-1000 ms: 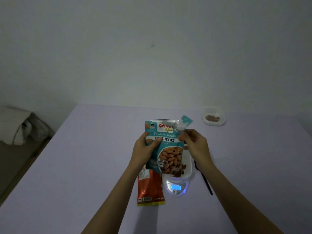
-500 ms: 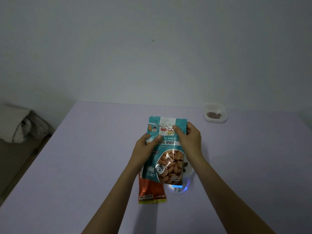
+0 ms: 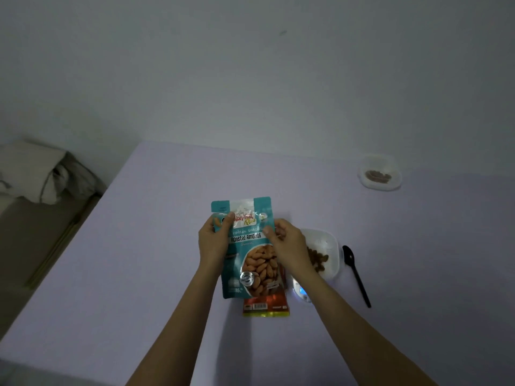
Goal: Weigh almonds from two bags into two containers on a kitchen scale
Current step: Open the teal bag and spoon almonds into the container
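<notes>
A teal roasted-almond bag (image 3: pixel 248 263) is upright above the table, gripped at both upper edges. My left hand (image 3: pixel 214 240) holds its left side with the thumb on the front. My right hand (image 3: pixel 287 243) pinches its right side. Beneath it lies an orange bag (image 3: pixel 266 307), mostly hidden. To the right, a clear container (image 3: pixel 328 254) with almonds sits on the small scale (image 3: pixel 302 292), whose display glows blue. A second container (image 3: pixel 379 174) with almonds stands far right at the back.
A black plastic spoon (image 3: pixel 355 271) lies right of the scale. The lilac table (image 3: pixel 156 274) ends at a wall behind. Left of the table sits a low surface with crumpled cloth (image 3: pixel 33 174).
The teal bag's folded top has been straightened and pressed flat, and both hands have carried it left off the scale, so the container on the scale and the spoon show again.
</notes>
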